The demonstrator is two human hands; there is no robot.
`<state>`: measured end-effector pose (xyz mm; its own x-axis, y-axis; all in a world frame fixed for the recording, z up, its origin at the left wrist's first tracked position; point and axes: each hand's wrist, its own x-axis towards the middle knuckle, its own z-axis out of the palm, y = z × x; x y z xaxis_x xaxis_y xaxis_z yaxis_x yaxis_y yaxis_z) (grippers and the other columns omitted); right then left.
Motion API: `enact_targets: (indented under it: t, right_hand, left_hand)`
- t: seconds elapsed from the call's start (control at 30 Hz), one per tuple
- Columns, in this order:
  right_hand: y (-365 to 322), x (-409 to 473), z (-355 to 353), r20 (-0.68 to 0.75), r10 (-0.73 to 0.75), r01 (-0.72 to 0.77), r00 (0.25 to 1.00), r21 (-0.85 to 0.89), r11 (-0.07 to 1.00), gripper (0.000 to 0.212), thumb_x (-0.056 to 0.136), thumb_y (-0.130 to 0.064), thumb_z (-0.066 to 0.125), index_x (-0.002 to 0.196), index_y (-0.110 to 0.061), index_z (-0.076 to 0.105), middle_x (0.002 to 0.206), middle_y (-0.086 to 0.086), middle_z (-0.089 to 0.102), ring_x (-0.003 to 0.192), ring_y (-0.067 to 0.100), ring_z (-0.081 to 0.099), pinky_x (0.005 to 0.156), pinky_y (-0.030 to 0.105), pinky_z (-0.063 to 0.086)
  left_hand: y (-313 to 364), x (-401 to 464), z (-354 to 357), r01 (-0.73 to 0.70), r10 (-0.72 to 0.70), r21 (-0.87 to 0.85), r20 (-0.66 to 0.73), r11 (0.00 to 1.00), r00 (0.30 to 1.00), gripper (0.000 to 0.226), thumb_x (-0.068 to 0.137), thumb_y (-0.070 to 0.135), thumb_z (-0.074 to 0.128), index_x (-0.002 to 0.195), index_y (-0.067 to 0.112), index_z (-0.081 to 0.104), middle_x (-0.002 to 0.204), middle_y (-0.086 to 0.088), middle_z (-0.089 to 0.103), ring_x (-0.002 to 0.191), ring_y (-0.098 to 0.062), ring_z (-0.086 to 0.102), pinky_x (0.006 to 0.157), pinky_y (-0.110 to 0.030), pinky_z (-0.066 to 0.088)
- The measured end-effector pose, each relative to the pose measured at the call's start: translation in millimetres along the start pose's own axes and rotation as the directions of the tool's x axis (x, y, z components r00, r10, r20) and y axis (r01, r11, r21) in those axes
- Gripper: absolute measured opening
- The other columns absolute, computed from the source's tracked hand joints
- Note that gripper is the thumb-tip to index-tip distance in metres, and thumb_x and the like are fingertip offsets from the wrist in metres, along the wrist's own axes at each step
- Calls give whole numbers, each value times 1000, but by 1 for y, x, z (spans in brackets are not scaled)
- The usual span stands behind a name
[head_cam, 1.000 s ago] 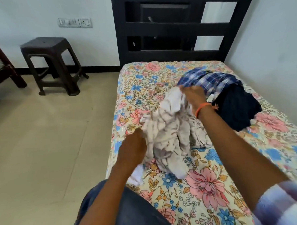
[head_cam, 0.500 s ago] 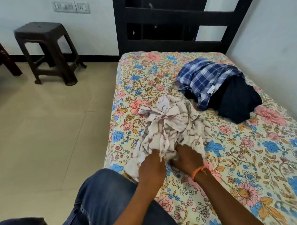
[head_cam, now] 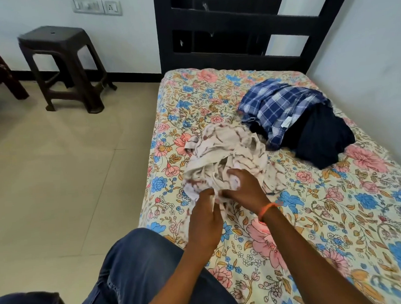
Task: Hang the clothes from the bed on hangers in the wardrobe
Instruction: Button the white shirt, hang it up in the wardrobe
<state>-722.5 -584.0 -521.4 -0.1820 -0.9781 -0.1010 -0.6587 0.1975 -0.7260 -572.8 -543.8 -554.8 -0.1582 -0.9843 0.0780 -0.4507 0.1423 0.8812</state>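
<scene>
A crumpled cream shirt with dark red streaks (head_cam: 227, 148) lies near the left edge of the bed with the floral sheet (head_cam: 335, 215). My left hand (head_cam: 203, 218) pinches the shirt's near hem. My right hand (head_cam: 244, 186), with an orange band at the wrist, grips a fold of the same shirt just beside it. Further back on the bed lies a blue checked shirt (head_cam: 278, 104), partly over a dark navy garment (head_cam: 320, 137). No hanger or wardrobe is in view.
A dark plastic stool (head_cam: 60, 63) stands on the tiled floor (head_cam: 58, 169) to the left, by the wall. The black headboard (head_cam: 235, 30) rises behind the bed. A wall runs along the bed's right side. My knee in jeans (head_cam: 140, 269) is at the bed's near edge.
One second ago my right hand held the shirt up high; it has dropped the bulk onto the bed and both hands have come together at the near hem.
</scene>
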Motion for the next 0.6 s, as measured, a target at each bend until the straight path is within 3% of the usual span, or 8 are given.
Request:
enact_targets:
  t: [0.07, 0.13, 0.23, 0.3, 0.37, 0.5, 0.53, 0.6]
  right_hand:
    - [7, -27, -10, -76, 155, -127, 985, 284, 950, 51, 83, -9, 75, 131, -15, 60, 126, -2, 58, 111, 18, 61, 96, 35, 52]
    - [6, -44, -18, -37, 264, -193, 964, 585, 788, 46, 88, 8, 61, 128, -15, 61, 123, 3, 65, 95, 28, 68, 85, 42, 57]
    - [2, -58, -29, 116, 223, -215, 968, 842, 495, 49, 91, 17, 47, 130, -10, 58, 113, 15, 69, 74, 19, 69, 51, 27, 55]
    - [4, -61, -40, 175, 159, -222, 972, 905, 362, 52, 92, 16, 43, 135, -10, 55, 125, 19, 65, 85, 26, 67, 49, 26, 53]
    - [6, -58, -50, 187, 107, -210, 977, 936, 283, 57, 89, 14, 43, 139, -12, 52, 133, 15, 63, 104, 32, 66, 65, 35, 60]
    - [-6, -55, -55, 175, 3, -169, 985, 946, 275, 68, 85, 15, 43, 148, -12, 39, 143, 9, 55, 125, 28, 57, 87, 39, 58]
    - [-11, -56, -53, 138, -18, -125, 990, 938, 324, 72, 86, 15, 44, 150, -15, 33, 143, 7, 55, 126, 26, 57, 93, 41, 56]
    - [-14, -57, -46, -23, -54, 50, 998, 813, 580, 85, 84, 8, 53, 155, -25, 21, 140, 1, 58, 125, 20, 58, 98, 42, 52]
  left_hand:
    - [-1, -4, 5, 50, -50, 1, 30, 999, 998, 36, 101, 34, 46, 136, 28, 40, 124, 7, 61, 111, -13, 59, 84, -23, 40]
    - [6, -6, 7, 10, -12, 20, 85, 1000, 996, 51, 97, 49, 50, 142, 31, 35, 133, 16, 53, 118, -5, 52, 90, -24, 41]
    - [28, -6, 6, -64, 59, 23, 164, 998, 985, 62, 85, 67, 56, 137, 38, 39, 116, 22, 60, 100, 2, 56, 81, -27, 48]
    - [37, -2, 4, -99, 100, -18, 204, 995, 974, 55, 79, 68, 63, 122, 36, 53, 96, 24, 63, 84, 11, 56, 71, -21, 46]
    - [43, 0, 5, -131, 136, -36, 246, 991, 960, 48, 73, 70, 67, 102, 33, 65, 81, 23, 64, 76, 12, 58, 63, -18, 43]
    - [45, 7, 12, -66, 77, -127, 87, 990, 993, 35, 87, 47, 68, 73, 15, 67, 66, 4, 65, 56, -3, 57, 57, -25, 44]
    - [47, 11, 12, -50, 59, -164, 53, 985, 997, 35, 92, 42, 64, 72, 13, 68, 65, 2, 66, 56, -5, 58, 58, -26, 45]
    - [55, 21, 5, -26, 27, -211, 3, 977, 1000, 37, 96, 36, 58, 70, 12, 68, 64, 0, 66, 57, -9, 59, 59, -29, 47]
